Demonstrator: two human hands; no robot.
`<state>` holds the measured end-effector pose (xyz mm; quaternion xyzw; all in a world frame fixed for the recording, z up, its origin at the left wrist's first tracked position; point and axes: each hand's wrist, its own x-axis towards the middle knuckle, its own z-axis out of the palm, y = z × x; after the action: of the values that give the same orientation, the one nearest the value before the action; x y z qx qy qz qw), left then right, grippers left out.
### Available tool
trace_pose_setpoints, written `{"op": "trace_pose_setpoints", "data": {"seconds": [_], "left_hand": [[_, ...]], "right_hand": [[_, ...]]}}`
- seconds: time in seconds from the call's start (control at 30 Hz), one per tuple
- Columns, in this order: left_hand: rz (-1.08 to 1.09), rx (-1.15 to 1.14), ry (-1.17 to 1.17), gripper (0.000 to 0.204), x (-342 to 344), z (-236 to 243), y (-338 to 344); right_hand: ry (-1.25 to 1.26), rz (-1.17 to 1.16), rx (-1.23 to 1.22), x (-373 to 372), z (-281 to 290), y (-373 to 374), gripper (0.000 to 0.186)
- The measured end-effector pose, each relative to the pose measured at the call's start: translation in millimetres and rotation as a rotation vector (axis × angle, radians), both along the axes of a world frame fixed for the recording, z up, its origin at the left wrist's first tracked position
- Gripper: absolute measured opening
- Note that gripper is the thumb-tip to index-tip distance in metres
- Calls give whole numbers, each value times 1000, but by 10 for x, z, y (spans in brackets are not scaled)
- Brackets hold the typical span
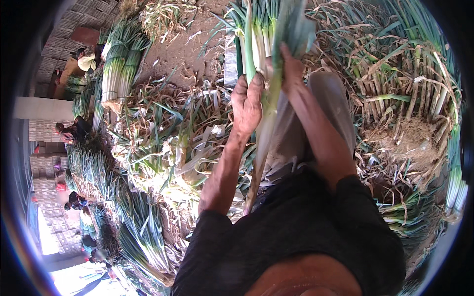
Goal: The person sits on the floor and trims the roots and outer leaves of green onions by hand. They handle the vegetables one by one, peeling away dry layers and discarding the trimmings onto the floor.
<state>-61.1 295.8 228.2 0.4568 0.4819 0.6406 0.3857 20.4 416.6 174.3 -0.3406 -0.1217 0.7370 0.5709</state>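
Note:
My left hand [247,103] is closed around a green onion [249,47], its green upper part rising from between thumb and fingers. My right hand [291,71] is just to the right, its fingers wrapped round a blurred bundle of green onion leaves [291,29]. From there a long, pale outer leaf [265,128] hangs down between my forearms toward my lap, browned at its lower end. Just beyond my hands lies a bunch of trimmed green onions [265,27] with white stems, on a pale flat surface [230,61].
Stripped leaves [168,143] cover the ground at left. Untrimmed green onions [395,84] with dry roots are heaped at right. Tied bundles [118,69] stand at the far left, and more stalks [143,232] lie nearer. Several people [88,61] are along the left edge, near stacked crates [49,182].

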Motion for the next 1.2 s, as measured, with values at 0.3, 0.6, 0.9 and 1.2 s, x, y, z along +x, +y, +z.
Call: {"op": "trace_pose_setpoints", "data": {"seconds": [0.3, 0.6, 0.9, 1.2], "left_hand": [[-133, 40, -439, 35, -1325, 1159, -830], [1324, 14, 1523, 30, -3007, 749, -2089], [646, -486, 1728, 21, -2751, -661, -2778], [212, -789, 1342, 64, -2201, -564, -1807]], "right_hand": [[97, 41, 106, 256, -181, 89, 31], [94, 37, 140, 368, -32, 87, 30], [-61, -205, 151, 783, 307, 476, 22], [-244, 33, 304, 849, 593, 490, 28]]}}
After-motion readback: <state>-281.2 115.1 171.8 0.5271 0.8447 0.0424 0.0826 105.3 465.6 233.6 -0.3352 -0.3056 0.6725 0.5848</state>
